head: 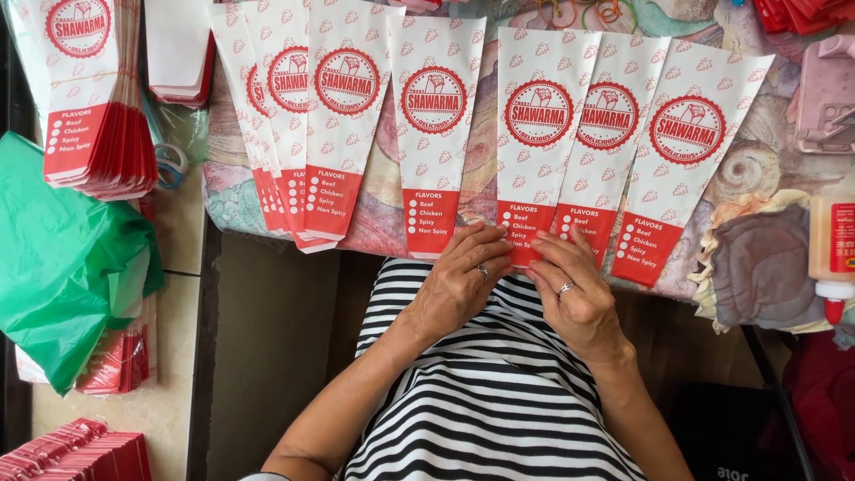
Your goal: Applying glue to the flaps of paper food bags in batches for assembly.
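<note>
The paper sleeve under both hands is a long, tapering flat piece, white with a red round emblem and a red band at its narrow end; it looks thin, light and easily creased, so it probably handles best pinched at that narrow red end or along a side edge, with little pressure. It lies on the desk, narrow end hanging at the near edge, in the middle of a fanned row of like sleeves: one just to its left, two overlapping ones to its right, and a small overlapping group farther left. The left hand rests with its fingers bent and laid on the red end from the left; the right hand meets it from the right, fingers curled onto the same edge. Both seem to press or pinch the paper, but whether either actually grips it cannot be told. A glue bottle stands at the far right beside a grey cloth, well apart.
</note>
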